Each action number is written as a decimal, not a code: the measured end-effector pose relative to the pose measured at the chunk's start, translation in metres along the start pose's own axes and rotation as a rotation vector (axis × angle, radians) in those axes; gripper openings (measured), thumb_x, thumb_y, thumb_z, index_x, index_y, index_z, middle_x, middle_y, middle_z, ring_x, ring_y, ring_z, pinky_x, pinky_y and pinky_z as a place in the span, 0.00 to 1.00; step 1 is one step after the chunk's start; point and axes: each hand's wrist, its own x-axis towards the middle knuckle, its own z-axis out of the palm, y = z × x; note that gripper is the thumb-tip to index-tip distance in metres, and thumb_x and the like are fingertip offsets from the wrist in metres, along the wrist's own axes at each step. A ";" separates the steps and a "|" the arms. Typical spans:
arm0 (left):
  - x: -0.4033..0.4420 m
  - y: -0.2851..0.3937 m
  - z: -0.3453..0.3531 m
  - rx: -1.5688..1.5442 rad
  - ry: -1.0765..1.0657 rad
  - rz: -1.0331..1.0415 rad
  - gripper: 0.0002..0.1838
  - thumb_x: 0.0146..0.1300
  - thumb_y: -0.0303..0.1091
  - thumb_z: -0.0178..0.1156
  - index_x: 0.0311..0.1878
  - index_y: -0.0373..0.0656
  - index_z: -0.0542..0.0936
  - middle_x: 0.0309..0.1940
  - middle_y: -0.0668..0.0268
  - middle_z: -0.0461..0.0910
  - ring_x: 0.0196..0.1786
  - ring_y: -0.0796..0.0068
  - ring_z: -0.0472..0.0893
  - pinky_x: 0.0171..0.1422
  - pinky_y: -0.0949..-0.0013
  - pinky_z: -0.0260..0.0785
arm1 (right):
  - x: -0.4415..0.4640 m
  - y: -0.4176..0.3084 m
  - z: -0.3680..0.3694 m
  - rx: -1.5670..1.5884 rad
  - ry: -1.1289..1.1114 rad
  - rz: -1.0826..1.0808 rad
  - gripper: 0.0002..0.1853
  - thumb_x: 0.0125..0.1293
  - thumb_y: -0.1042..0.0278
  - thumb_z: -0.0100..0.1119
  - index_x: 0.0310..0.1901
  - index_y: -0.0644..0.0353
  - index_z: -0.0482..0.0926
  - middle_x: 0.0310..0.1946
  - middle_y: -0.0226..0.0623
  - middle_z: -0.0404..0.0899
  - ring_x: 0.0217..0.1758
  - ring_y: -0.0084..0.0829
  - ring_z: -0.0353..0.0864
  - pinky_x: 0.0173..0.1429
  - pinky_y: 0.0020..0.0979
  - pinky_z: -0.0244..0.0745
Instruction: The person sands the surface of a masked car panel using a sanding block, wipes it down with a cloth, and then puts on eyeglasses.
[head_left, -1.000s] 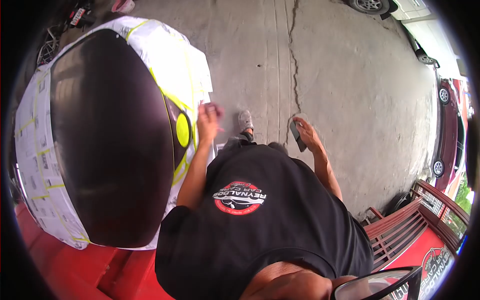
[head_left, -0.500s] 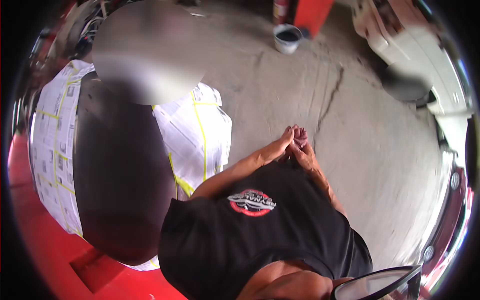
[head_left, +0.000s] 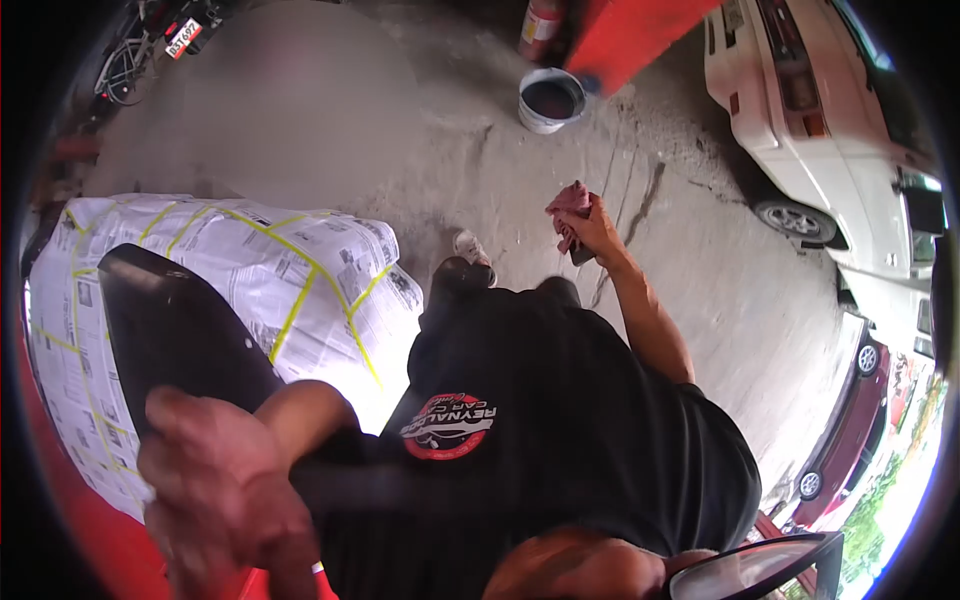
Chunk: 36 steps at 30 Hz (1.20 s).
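My left hand [head_left: 225, 490] is raised close to the camera at the lower left, blurred, with its fingers apart and nothing visible in them. Behind it lies a dark, smooth panel [head_left: 175, 325], partly hidden by the hand and forearm. Paper sheets [head_left: 300, 255] with yellow tape surround the panel. Out over the floor, my right hand [head_left: 597, 232] is closed on a crumpled pink cloth [head_left: 570, 208]. A dark flat block [head_left: 581, 256] shows beneath the cloth in the same hand.
A bucket [head_left: 550, 100] of dark liquid stands near a red post [head_left: 635, 40]. White vehicles [head_left: 800, 110] are at the right, with a dark red car [head_left: 850, 430] farther down. A motorcycle [head_left: 125, 65] is at the upper left. Red surfaces [head_left: 60, 480] border the papered area.
My hands have come together and separated again. The pink cloth has passed from my left hand to my right. My left hand has risen toward the camera, and the view has shifted.
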 end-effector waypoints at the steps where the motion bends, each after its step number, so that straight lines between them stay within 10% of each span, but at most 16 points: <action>1: 0.011 -0.004 -0.008 -0.052 -0.149 -0.039 0.12 0.73 0.43 0.55 0.56 0.60 0.80 0.52 0.72 0.82 0.54 0.68 0.79 0.60 0.63 0.66 | 0.020 -0.005 -0.008 -0.095 0.059 0.104 0.28 0.67 0.68 0.69 0.62 0.67 0.67 0.33 0.40 0.83 0.23 0.30 0.83 0.23 0.33 0.78; 2: 0.022 -0.013 -0.013 -0.101 -0.301 -0.080 0.16 0.75 0.54 0.55 0.63 0.74 0.80 0.63 0.84 0.78 0.63 0.71 0.75 0.66 0.58 0.59 | 0.043 -0.009 -0.012 -0.190 0.113 0.205 0.27 0.66 0.70 0.69 0.61 0.69 0.68 0.36 0.42 0.84 0.24 0.31 0.84 0.22 0.34 0.78; 18: 0.052 -0.106 0.066 0.382 -0.192 -0.368 0.10 0.73 0.49 0.61 0.55 0.79 0.82 0.56 0.95 0.79 0.52 0.93 0.79 0.65 0.63 0.60 | 0.345 -0.073 -0.039 -0.334 -0.517 0.199 0.17 0.68 0.74 0.65 0.57 0.64 0.76 0.37 0.39 0.85 0.33 0.30 0.85 0.27 0.37 0.85; 28: 0.138 -0.271 0.032 0.505 0.041 0.088 0.10 0.72 0.39 0.62 0.51 0.71 0.82 0.48 0.89 0.78 0.48 0.84 0.78 0.62 0.63 0.61 | 0.473 -0.129 0.093 -0.363 -1.007 0.330 0.21 0.67 0.73 0.65 0.60 0.62 0.73 0.39 0.36 0.85 0.34 0.28 0.84 0.28 0.34 0.82; 36: 0.201 -0.396 -0.113 0.664 0.160 0.331 0.12 0.72 0.35 0.62 0.51 0.71 0.82 0.46 0.87 0.76 0.47 0.81 0.78 0.62 0.60 0.62 | 0.589 -0.232 0.272 -0.636 -0.701 0.220 0.30 0.65 0.66 0.67 0.67 0.63 0.71 0.50 0.43 0.85 0.51 0.32 0.85 0.51 0.38 0.82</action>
